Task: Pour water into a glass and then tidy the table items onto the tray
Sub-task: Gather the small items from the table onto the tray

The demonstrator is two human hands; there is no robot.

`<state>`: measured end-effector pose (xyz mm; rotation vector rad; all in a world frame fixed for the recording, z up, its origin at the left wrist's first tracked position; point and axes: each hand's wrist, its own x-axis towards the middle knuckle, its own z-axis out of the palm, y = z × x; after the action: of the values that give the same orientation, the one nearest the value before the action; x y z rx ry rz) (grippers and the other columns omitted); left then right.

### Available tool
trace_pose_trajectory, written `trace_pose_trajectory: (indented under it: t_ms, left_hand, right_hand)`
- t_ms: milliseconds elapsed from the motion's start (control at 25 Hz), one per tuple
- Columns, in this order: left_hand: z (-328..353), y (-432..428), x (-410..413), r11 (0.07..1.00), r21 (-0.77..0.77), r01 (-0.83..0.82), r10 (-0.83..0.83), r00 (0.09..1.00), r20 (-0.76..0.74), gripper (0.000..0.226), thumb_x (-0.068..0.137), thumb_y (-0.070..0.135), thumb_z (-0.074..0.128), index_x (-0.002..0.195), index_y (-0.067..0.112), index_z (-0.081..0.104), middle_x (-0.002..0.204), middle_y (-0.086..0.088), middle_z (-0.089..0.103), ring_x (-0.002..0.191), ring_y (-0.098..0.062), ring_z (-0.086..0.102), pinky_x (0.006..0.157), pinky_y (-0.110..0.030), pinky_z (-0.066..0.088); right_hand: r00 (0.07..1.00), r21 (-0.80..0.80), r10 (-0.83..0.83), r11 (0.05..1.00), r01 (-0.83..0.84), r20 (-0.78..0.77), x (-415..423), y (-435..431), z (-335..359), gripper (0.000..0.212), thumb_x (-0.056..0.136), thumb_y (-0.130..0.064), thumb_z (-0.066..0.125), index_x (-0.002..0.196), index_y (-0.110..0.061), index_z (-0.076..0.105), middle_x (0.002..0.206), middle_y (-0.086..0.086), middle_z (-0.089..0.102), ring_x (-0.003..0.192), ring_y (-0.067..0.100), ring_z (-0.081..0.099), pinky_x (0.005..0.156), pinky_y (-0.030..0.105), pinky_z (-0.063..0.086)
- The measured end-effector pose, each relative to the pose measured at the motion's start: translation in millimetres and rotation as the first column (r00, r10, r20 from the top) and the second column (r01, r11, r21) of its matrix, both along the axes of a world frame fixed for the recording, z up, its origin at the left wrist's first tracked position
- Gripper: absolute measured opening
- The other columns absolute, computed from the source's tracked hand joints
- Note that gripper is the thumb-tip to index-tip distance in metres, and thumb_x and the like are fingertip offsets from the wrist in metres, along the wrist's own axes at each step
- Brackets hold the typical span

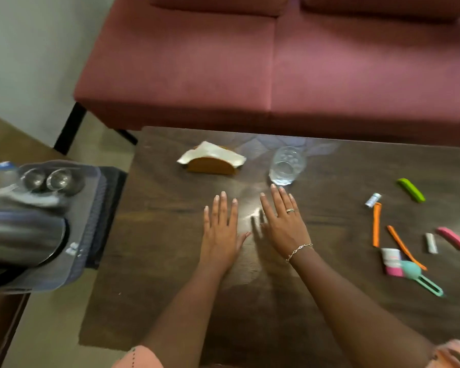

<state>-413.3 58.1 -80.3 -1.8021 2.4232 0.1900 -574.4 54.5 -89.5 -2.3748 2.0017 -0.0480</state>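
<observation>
The grip is slack on both sides: the left hand [221, 229] and the right hand [282, 224] lie palm-down on the worktop [170, 261], fingers straight and spread, holding nothing. The glass [286, 167] stands upright just beyond the right hand's fingertips, untouched (whether it holds any water I cannot tell). The tray [72, 272] sits off the worktop's left end on a lower stand, carrying a steel jug [21, 235] that is blurred in this view.

To my eye the pour comes first. The left hand is nearer the jug, so it should wrap fully round the body while the right steadies the glass low down. Bring the jug's lip close over the rim before tilting, then tilt slowly. The napkin holder [210, 162] near the far edge, and the green clip [410, 189] and orange strips [376, 224] well off to the right, can wait for the tidying.
</observation>
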Motion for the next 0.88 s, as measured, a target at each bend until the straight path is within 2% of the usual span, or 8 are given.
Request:
trace_pose_trajectory:
  t_ms: [120, 320, 440, 480, 560, 600, 720, 880]
  left_hand:
    - [7.8, -0.2, -57.4, 0.998, 0.001, 0.068, -0.068, 0.998, 0.014, 0.08, 0.076, 0.057, 0.056, 0.137, 0.008, 0.039, 0.144, -0.02, 0.039, 0.133, -0.033, 0.039, 0.104, -0.05, 0.033]
    - [10.9, 3.9, -152.1, 0.97, 0.017, 0.244, -0.245, 0.969, 0.02, 0.072, 0.079, 0.057, 0.041, 0.131, 0.008, 0.049, 0.137, -0.018, 0.049, 0.128, -0.032, 0.047, 0.1, -0.051, 0.039]
    - [4.2, 1.2, -198.3, 0.936, 0.076, 0.343, -0.348, 0.935, 0.064, 0.071, 0.072, 0.05, 0.065, 0.128, 0.008, 0.052, 0.133, -0.016, 0.054, 0.128, -0.032, 0.047, 0.101, -0.054, 0.038]
    - [2.7, -1.0, -209.8, 0.927, 0.097, 0.363, -0.369, 0.927, 0.063, 0.067, 0.076, 0.045, 0.065, 0.13, 0.009, 0.049, 0.135, -0.014, 0.052, 0.132, -0.032, 0.042, 0.107, -0.055, 0.031]
    - [-3.9, -6.0, -236.6, 0.901, 0.153, 0.405, -0.414, 0.909, 0.034, 0.049, 0.088, 0.035, 0.051, 0.13, 0.011, 0.043, 0.137, -0.011, 0.046, 0.138, -0.03, 0.029, 0.115, -0.051, 0.013]
    - [-8.4, -9.6, -248.7, 0.901, 0.163, 0.402, -0.409, 0.913, 0.01, 0.04, 0.091, 0.032, 0.046, 0.125, 0.012, 0.044, 0.134, -0.01, 0.046, 0.135, -0.028, 0.031, 0.115, -0.048, 0.012]
    - [-20.1, -26.6, -287.9, 0.918, 0.194, 0.345, -0.344, 0.938, -0.04, 0.027, 0.09, 0.024, 0.043, 0.114, 0.012, 0.049, 0.122, -0.009, 0.053, 0.119, -0.028, 0.044, 0.102, -0.038, 0.028]
    - [-40.9, -47.2, -326.7, 0.945, 0.231, 0.23, -0.208, 0.971, -0.116, 0.023, 0.09, 0.019, 0.045, 0.109, 0.008, 0.052, 0.119, -0.012, 0.055, 0.113, -0.031, 0.048, 0.09, -0.039, 0.038]
  right_hand:
    - [0.994, 0.025, -0.104, 0.994, 0.103, 0.021, -62.3, 16.3, 11.2, 0.073, 0.066, -0.024, 0.078, 0.126, -0.007, 0.043, 0.131, 0.027, 0.051, 0.121, 0.041, 0.05, 0.095, 0.054, 0.043]
    - [0.949, 0.146, -0.315, 0.939, 0.31, 0.01, -163.7, 46.6, 20.4, 0.076, 0.054, -0.025, 0.084, 0.121, -0.005, 0.053, 0.125, 0.028, 0.055, 0.114, 0.043, 0.055, 0.09, 0.055, 0.046]
    - [0.916, 0.208, -0.4, 0.897, 0.389, 0.013, -218.9, 70.7, 14.1, 0.071, 0.05, -0.019, 0.085, 0.114, 0.0, 0.059, 0.116, 0.027, 0.061, 0.107, 0.042, 0.06, 0.086, 0.052, 0.05]
    - [0.9, 0.217, -0.435, 0.881, 0.42, 0.022, -235.1, 78.0, 12.1, 0.065, 0.053, -0.016, 0.083, 0.111, 0.001, 0.06, 0.114, 0.026, 0.061, 0.105, 0.042, 0.061, 0.085, 0.049, 0.051]
    - [0.831, 0.241, -0.549, 0.821, 0.517, 0.088, -270.1, 94.1, 7.8, 0.047, 0.071, -0.012, 0.071, 0.113, 0.0, 0.057, 0.118, 0.023, 0.057, 0.108, 0.041, 0.056, 0.088, 0.043, 0.049]
    - [0.79, 0.279, -0.606, 0.778, 0.563, 0.095, -284.5, 100.1, 4.2, 0.039, 0.079, -0.012, 0.063, 0.116, -0.002, 0.054, 0.121, 0.02, 0.054, 0.109, 0.039, 0.053, 0.089, 0.042, 0.046]
    - [0.653, 0.329, -0.75, 0.645, 0.689, 0.104, -318.8, 107.3, -10.4, 0.029, 0.088, -0.016, 0.053, 0.114, -0.004, 0.051, 0.119, 0.017, 0.052, 0.11, 0.036, 0.049, 0.088, 0.041, 0.042]
    - [0.544, 0.377, -0.829, 0.55, 0.745, 0.134, -342.8, 91.5, -30.0, 0.028, 0.088, -0.017, 0.054, 0.112, -0.003, 0.052, 0.118, 0.019, 0.056, 0.109, 0.037, 0.053, 0.086, 0.04, 0.044]
